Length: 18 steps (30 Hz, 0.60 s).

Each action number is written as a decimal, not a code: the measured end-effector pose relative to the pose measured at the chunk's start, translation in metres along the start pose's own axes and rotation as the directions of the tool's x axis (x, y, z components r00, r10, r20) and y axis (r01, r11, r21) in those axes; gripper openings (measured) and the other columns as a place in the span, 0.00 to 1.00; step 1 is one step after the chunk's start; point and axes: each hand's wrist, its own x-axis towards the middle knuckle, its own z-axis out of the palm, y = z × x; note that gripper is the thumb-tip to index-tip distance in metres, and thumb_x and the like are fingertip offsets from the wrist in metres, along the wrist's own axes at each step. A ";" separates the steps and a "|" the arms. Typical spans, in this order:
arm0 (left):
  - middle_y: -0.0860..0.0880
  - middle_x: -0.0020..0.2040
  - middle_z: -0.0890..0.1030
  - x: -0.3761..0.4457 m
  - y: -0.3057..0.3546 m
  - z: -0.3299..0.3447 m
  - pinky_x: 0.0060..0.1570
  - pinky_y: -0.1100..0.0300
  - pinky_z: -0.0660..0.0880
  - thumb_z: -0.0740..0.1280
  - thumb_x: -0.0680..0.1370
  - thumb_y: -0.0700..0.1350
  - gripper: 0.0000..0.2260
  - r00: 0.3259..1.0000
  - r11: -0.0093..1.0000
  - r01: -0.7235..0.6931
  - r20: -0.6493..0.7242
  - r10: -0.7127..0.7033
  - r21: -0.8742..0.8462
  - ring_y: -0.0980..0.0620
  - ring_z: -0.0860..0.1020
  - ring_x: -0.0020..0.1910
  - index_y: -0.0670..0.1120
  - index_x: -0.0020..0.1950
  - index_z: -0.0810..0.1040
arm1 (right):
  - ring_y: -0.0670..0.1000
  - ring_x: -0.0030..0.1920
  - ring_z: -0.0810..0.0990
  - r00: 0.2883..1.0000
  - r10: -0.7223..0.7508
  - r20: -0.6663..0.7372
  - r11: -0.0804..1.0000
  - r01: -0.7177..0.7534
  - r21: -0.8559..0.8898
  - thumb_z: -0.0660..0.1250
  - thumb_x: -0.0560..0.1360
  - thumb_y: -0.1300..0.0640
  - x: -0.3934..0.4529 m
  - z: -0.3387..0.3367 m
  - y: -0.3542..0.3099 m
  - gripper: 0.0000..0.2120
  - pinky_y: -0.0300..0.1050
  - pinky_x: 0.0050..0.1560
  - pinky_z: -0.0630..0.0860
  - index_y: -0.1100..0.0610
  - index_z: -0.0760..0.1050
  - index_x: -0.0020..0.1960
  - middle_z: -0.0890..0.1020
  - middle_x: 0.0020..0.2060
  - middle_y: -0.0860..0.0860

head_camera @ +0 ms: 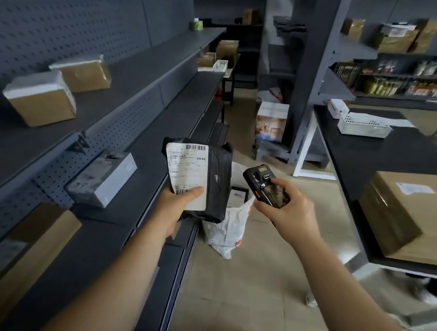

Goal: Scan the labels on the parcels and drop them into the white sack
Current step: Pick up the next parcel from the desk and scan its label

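My left hand (179,203) grips a black plastic parcel (218,180) by its lower edge, thumb on the white shipping label (187,171), which faces me. My right hand (285,204) holds a black handheld scanner (264,183), its head tilted toward the parcel, a short gap between them. Below and behind both stands the white sack (229,227) on the floor, mouth open, with a flat dark parcel (238,197) showing inside.
Grey shelving runs along the left with two brown boxes (41,99) (83,72) above, a grey-white box (101,178) and a brown box (28,248) lower. A black table at right bears a large carton (406,214) and a white basket (362,125).
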 end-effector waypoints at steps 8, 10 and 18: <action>0.55 0.47 0.85 0.104 0.025 0.055 0.33 0.73 0.74 0.75 0.73 0.40 0.13 0.998 0.999 -0.031 -0.062 0.033 0.022 0.61 0.83 0.43 0.49 0.56 0.81 | 0.44 0.53 0.77 0.997 -0.039 0.074 0.999 0.038 0.011 0.80 0.65 0.49 0.129 0.000 0.021 0.28 0.39 0.50 0.72 0.41 0.75 0.62 0.77 0.49 0.36; 0.55 0.47 0.85 0.126 0.022 0.063 0.34 0.73 0.75 0.75 0.73 0.40 0.12 0.997 1.000 -0.020 -0.071 0.021 0.018 0.62 0.83 0.42 0.49 0.56 0.81 | 0.44 0.53 0.77 0.995 -0.030 0.091 1.000 0.029 0.009 0.80 0.65 0.49 0.154 0.005 0.028 0.29 0.37 0.49 0.71 0.41 0.75 0.63 0.77 0.50 0.37; 0.54 0.48 0.86 0.228 -0.006 0.075 0.50 0.59 0.76 0.77 0.71 0.45 0.10 0.993 0.989 0.103 -0.073 -0.096 0.109 0.54 0.83 0.50 0.51 0.51 0.83 | 0.46 0.52 0.76 0.989 0.083 0.124 0.996 -0.079 -0.032 0.80 0.65 0.47 0.237 0.043 0.067 0.30 0.41 0.50 0.71 0.44 0.75 0.65 0.77 0.51 0.43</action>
